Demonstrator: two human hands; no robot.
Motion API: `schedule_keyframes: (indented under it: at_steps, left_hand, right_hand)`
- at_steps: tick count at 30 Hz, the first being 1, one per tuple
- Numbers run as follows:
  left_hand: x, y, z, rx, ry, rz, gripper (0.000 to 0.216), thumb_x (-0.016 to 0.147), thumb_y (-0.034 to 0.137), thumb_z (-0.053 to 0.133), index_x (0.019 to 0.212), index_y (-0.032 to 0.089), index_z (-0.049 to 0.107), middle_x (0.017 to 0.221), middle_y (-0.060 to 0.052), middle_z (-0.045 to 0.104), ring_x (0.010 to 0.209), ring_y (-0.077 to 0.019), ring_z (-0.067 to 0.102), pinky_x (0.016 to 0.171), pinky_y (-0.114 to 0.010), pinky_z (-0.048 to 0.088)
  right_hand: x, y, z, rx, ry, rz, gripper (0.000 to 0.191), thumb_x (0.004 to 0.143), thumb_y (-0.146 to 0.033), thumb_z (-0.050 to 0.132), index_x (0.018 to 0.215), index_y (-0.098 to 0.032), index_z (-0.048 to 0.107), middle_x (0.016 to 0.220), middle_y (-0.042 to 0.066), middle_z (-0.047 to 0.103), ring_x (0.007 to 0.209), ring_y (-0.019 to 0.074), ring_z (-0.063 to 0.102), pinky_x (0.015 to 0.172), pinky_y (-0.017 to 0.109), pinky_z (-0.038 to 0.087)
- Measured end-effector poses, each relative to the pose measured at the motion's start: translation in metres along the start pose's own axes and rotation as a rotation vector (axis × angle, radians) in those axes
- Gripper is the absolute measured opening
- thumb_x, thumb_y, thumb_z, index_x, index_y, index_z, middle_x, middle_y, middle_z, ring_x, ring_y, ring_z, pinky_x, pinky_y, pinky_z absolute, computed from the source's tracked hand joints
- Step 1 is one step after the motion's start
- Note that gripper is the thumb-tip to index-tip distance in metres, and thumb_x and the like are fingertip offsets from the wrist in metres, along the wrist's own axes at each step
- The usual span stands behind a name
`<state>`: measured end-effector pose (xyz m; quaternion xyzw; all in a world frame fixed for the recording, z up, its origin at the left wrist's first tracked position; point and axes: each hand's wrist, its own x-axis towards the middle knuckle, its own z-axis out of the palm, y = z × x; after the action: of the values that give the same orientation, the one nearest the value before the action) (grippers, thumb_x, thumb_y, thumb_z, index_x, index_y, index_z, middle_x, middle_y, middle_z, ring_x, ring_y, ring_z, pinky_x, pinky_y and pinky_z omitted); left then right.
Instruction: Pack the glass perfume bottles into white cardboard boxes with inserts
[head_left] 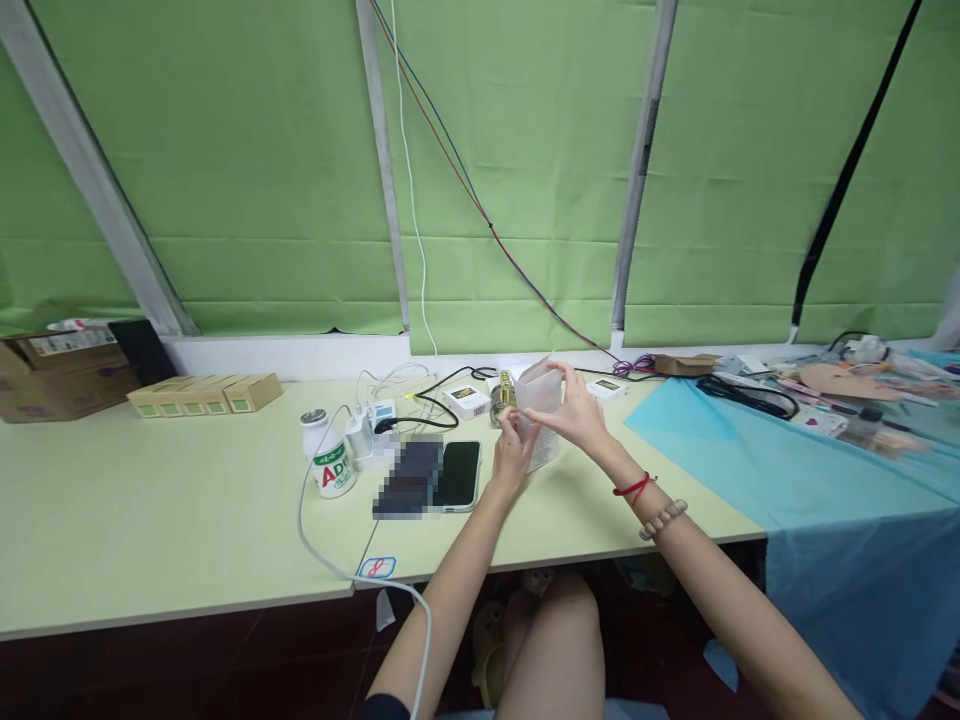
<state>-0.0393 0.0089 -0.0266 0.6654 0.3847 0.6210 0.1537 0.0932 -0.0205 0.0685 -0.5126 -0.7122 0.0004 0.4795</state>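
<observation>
Both of my hands are on a translucent whitish plastic packet (538,390) above the table. My left hand (511,452) pinches its lower left side, fingers bent. At its upper right edge, my right hand (579,408) grips with thumb and fingers closed on it. A red string and a beaded bracelet circle the right wrist. Just behind the left fingers stands a gold-coloured shiny item (504,388), partly hidden. A phone with a dark screen (459,475) lies left of my left forearm, beside a blurred-out dark rectangle (409,478).
A white bottle (328,455), charger plugs (360,432) and cables stand to the left. Small white boxes (466,402) lie behind. Several tan boxes (206,395) and a cardboard box (64,375) sit far left. Blue sheeting (705,440) with clutter covers the right side.
</observation>
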Motion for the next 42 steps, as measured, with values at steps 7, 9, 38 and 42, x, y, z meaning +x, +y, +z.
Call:
schedule_keyframes:
  at_steps: [7, 9, 38, 42]
  left_hand:
    - [0.007, 0.007, -0.006, -0.112, 0.154, -0.053, 0.049, 0.093, 0.060, 0.025, 0.116, 0.017, 0.030, 0.089, -0.010, 0.058, 0.071, -0.0195, 0.058, 0.062, -0.029, 0.042]
    - [0.007, 0.007, -0.006, -0.116, 0.144, -0.088, 0.052, 0.093, 0.061, 0.025, 0.117, 0.017, 0.033, 0.086, -0.010, 0.059, 0.067, -0.0194, 0.057, 0.061, -0.029, 0.043]
    - [0.001, 0.005, 0.007, 0.107, 0.127, -0.034, 0.035, 0.091, 0.033, 0.042, 0.123, 0.019, 0.035, 0.116, -0.010, 0.053, 0.097, -0.0206, 0.057, 0.071, -0.030, 0.046]
    - [0.000, 0.004, 0.008, 0.169, 0.095, 0.001, 0.027, 0.095, 0.033, 0.036, 0.118, 0.020, 0.041, 0.120, -0.010, 0.048, 0.101, -0.0199, 0.055, 0.071, -0.028, 0.047]
  right_hand:
    - [0.013, 0.014, -0.010, 0.271, -0.192, 0.040, 0.062, 0.086, -0.054, 0.046, 0.139, -0.029, 0.026, 0.112, 0.004, 0.056, 0.051, 0.0090, 0.057, 0.056, 0.028, 0.047]
    - [0.014, 0.012, -0.012, 0.397, -0.233, 0.014, 0.062, 0.087, -0.051, 0.046, 0.140, -0.029, 0.023, 0.117, 0.007, 0.053, 0.050, 0.0079, 0.056, 0.048, 0.025, 0.045]
    - [-0.051, 0.050, 0.056, 0.411, -0.010, -0.095, 0.047, 0.093, -0.040, 0.039, 0.136, -0.024, 0.033, 0.138, 0.012, 0.034, 0.128, 0.0194, 0.036, 0.086, 0.032, 0.051]
    - [-0.056, 0.049, 0.067, 0.457, 0.090, -0.067, 0.041, 0.093, -0.038, 0.040, 0.130, -0.022, 0.033, 0.145, 0.014, 0.023, 0.127, 0.0203, 0.038, 0.082, 0.032, 0.052]
